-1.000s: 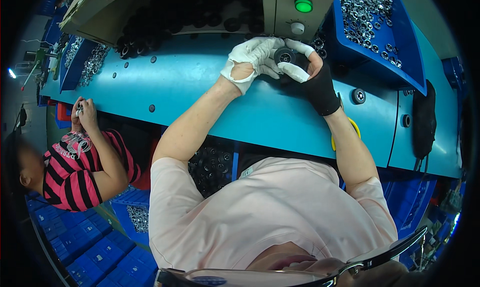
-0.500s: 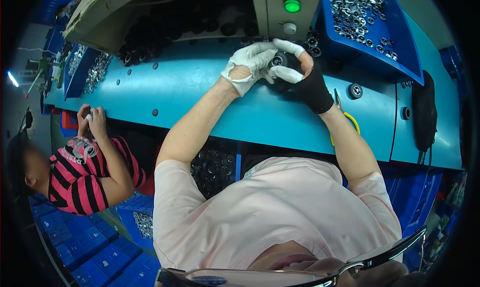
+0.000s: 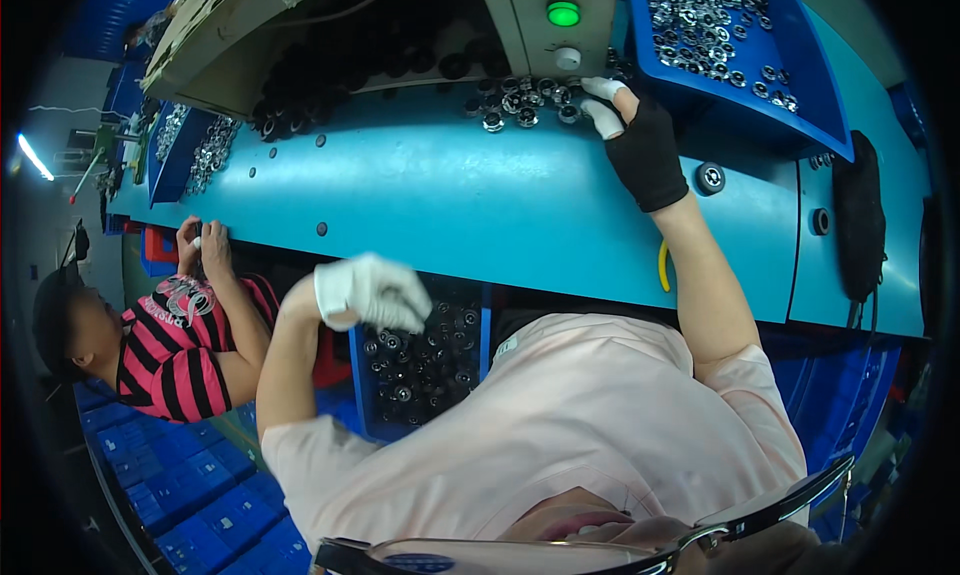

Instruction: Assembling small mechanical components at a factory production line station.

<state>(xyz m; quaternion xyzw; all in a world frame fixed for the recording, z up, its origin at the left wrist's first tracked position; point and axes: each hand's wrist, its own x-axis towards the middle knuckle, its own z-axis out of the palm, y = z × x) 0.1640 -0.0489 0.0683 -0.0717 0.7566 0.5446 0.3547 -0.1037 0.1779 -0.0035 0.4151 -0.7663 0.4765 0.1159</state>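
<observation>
Hands well apart. Right hand (image 3: 641,147), black glove with white-wrapped fingertips, is up at the upper centre-right of the frame. Left hand (image 3: 370,291), white glove, is at lower centre-left. Key relation: the chrome hubs (image 3: 526,101) sit on the bench (image 3: 450,200) at upper centre, just left of the right fingertips. Right hand is clearly the nearer one; the left is well off, down-frame and to the left.

Right thumb and forefinger are parted, pointing left at the end of the cluster — can't tell if they touch the nearest piece. Left fingers curl down over the blue bin (image 3: 486,340) at the near bench edge, just above the black wheels (image 3: 428,367) in it. That hand is blurred; can't tell if it holds anything.

Hubs: small, round, shiny silver with dark centres, no real long axis. They lie loose in a clump strung left to right, in front of the machine (image 3: 545,35) with the lit green lamp (image 3: 563,14). Wheels in the bin: round, dark, jumbled, some with bright centres.

Also near the right wrist: a lone black wheel (image 3: 711,179) to its right — and a yellow handle (image 3: 664,267) partly behind the forearm.
</observation>
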